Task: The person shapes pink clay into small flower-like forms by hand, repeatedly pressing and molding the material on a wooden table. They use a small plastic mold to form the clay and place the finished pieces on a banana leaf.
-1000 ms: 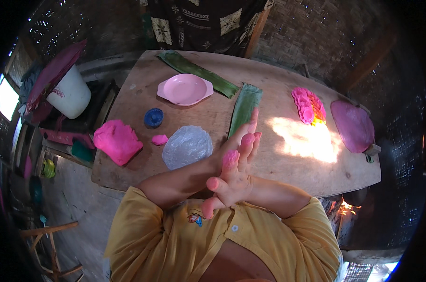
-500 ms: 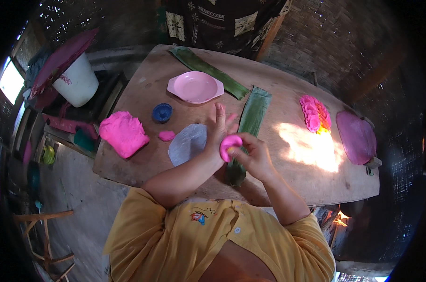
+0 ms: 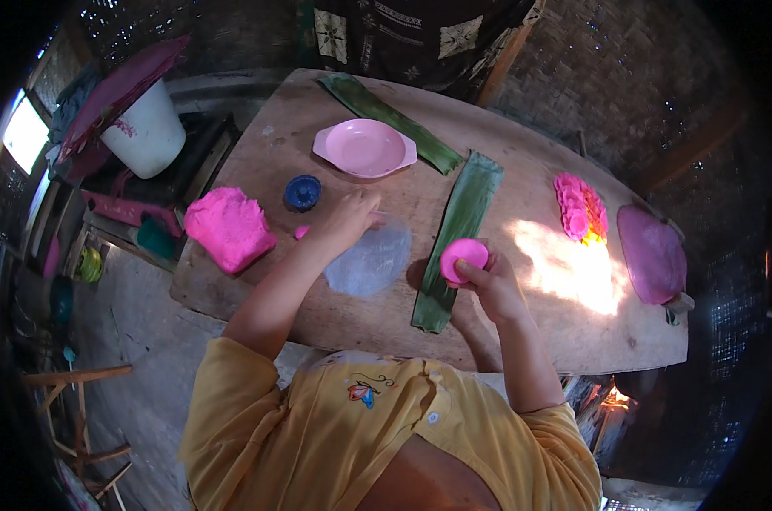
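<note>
A flat round disc of bright pink dough (image 3: pixel 465 259) rests in my right hand (image 3: pixel 493 285), the thumb pressed on its face. It is held above a strip of green leaf (image 3: pixel 464 213) that lies lengthwise on the wooden table (image 3: pixel 522 332). My left hand (image 3: pixel 352 216) is at the far edge of a round, clear plastic sheet (image 3: pixel 369 266), its fingers closed on that edge. A small pink dough piece (image 3: pixel 301 232) is partly hidden by my left wrist. Further left sits a large lump of pink dough (image 3: pixel 228 230).
A dark blue fluted cup (image 3: pixel 303 193) and a pink two-handled dish (image 3: pixel 365 148) stand beyond my left hand. Another leaf strip (image 3: pixel 394 121) lies behind. Pink and orange pieces (image 3: pixel 580 209) are at the right. A white bucket (image 3: pixel 145 132) stands left; fire (image 3: pixel 614 398) burns below right.
My hands have moved apart. The left hand went from beside the dough disc to the plastic sheet's far edge. The right hand moved rightward, carrying the disc.
</note>
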Demonstrator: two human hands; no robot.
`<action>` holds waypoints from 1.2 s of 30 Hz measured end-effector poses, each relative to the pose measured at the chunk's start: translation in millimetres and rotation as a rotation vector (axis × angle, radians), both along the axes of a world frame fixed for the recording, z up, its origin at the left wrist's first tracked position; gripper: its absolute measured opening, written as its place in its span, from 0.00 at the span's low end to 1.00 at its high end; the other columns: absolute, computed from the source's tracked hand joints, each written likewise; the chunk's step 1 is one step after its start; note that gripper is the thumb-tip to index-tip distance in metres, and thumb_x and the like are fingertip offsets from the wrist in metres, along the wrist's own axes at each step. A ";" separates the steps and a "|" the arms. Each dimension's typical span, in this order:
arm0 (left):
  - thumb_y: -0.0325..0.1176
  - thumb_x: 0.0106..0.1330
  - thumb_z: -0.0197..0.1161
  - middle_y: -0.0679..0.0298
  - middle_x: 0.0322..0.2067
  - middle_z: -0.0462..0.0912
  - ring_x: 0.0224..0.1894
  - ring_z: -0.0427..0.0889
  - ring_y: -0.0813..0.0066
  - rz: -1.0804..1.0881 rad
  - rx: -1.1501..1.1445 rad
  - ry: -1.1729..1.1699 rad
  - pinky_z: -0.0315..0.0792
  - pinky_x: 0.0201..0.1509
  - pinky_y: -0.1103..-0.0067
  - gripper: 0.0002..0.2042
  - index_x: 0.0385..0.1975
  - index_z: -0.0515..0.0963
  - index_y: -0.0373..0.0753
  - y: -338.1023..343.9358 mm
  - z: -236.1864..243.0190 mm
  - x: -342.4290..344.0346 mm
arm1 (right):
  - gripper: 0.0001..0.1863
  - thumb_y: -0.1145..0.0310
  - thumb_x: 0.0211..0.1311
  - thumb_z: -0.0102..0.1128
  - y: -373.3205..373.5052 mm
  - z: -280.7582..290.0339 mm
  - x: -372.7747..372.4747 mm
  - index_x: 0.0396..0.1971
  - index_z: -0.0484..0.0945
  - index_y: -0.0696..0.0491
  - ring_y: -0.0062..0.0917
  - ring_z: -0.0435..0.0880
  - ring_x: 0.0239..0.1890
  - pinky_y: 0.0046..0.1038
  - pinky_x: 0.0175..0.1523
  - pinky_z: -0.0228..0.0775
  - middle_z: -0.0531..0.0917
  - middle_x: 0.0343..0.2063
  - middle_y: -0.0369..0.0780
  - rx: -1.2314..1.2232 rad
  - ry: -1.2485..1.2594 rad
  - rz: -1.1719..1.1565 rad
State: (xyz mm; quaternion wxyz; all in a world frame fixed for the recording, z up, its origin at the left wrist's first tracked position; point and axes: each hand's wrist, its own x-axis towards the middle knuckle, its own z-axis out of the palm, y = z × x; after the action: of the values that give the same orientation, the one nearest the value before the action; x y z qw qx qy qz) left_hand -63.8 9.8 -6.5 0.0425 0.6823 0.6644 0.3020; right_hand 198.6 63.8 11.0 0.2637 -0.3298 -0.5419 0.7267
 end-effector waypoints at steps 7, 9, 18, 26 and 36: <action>0.33 0.53 0.65 0.64 0.20 0.75 0.24 0.74 0.77 -0.113 0.132 -0.386 0.67 0.28 0.80 0.10 0.26 0.70 0.36 -3.0 39.9 14.0 | 0.30 0.65 0.47 0.67 2.7 -11.2 -23.0 0.48 0.64 0.60 0.27 0.76 0.42 0.25 0.47 0.70 0.75 0.40 0.42 0.461 -0.248 -0.099; 0.32 0.54 0.65 0.67 0.21 0.75 0.25 0.73 0.83 -0.179 0.179 -0.478 0.67 0.29 0.84 0.10 0.26 0.70 0.37 -4.3 46.0 17.8 | 0.32 0.63 0.47 0.68 -3.4 -12.6 -32.4 0.49 0.63 0.60 0.26 0.74 0.45 0.27 0.49 0.68 0.74 0.43 0.42 0.326 -0.015 -0.020; 0.31 0.60 0.59 0.69 0.28 0.75 0.30 0.72 0.86 -0.097 0.184 -0.745 0.67 0.32 0.87 0.07 0.32 0.71 0.37 -2.5 35.3 13.0 | 0.25 0.66 0.51 0.64 -17.7 10.7 -52.4 0.47 0.67 0.60 0.22 0.75 0.42 0.24 0.46 0.67 0.76 0.40 0.40 0.170 -0.131 0.137; 0.40 0.61 0.55 0.60 0.48 0.75 0.50 0.74 0.69 -0.580 0.106 0.034 0.67 0.52 0.72 0.16 0.45 0.73 0.37 -66.3 -5.4 87.5 | 0.22 0.62 0.52 0.63 32.6 33.0 -9.1 0.44 0.71 0.58 0.25 0.78 0.39 0.28 0.44 0.70 0.78 0.34 0.39 0.041 -0.053 0.022; 0.50 0.61 0.50 0.58 0.53 0.70 0.56 0.68 0.69 -0.718 -0.156 0.269 0.59 0.60 0.67 0.24 0.48 0.71 0.35 -68.5 -24.9 98.5 | 0.31 0.48 0.39 0.67 21.3 -20.3 -13.1 0.37 0.71 0.57 0.37 0.74 0.44 0.34 0.43 0.71 0.78 0.34 0.48 1.104 -1.083 0.155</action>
State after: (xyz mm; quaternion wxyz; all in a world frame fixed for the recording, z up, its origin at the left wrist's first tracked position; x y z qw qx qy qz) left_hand 34.7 -58.7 -31.4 0.1097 0.8995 0.4042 0.1246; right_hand 185.5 85.2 -9.4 0.0368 -0.4208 -0.9002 0.1054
